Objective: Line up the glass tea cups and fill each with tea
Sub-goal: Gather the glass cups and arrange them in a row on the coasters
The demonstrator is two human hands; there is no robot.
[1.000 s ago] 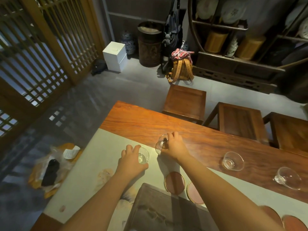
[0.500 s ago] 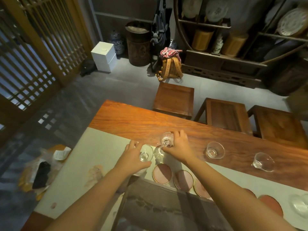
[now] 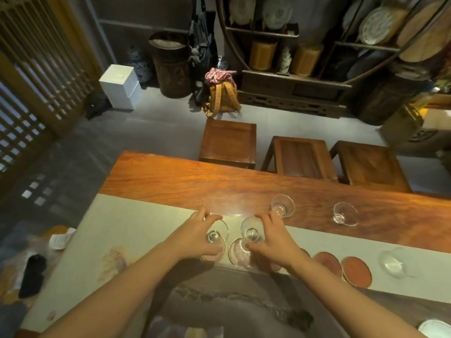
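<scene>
My left hand (image 3: 199, 236) grips a clear glass tea cup (image 3: 216, 231) just above the leftmost pink round coaster (image 3: 212, 255). My right hand (image 3: 274, 240) grips a second glass cup (image 3: 251, 229) over the coaster beside it (image 3: 239, 252). Both cups look empty. Two more glass cups stand on the bare wooden table (image 3: 170, 181), one (image 3: 282, 205) close behind my right hand and one (image 3: 344, 213) further right. Another glass cup (image 3: 396, 262) sits on the pale table runner (image 3: 122, 225) at the right.
Several pink coasters, such as this one (image 3: 356, 272), line the runner's near edge. A dark stone tea tray (image 3: 231, 311) lies in front of me. A white dish (image 3: 435, 329) shows at the bottom right. Three wooden stools, the nearest (image 3: 229, 142), stand behind the table.
Both hands have carried their cups toward me, off the wood and over the two leftmost coasters. The camera has tilted down and to the right.
</scene>
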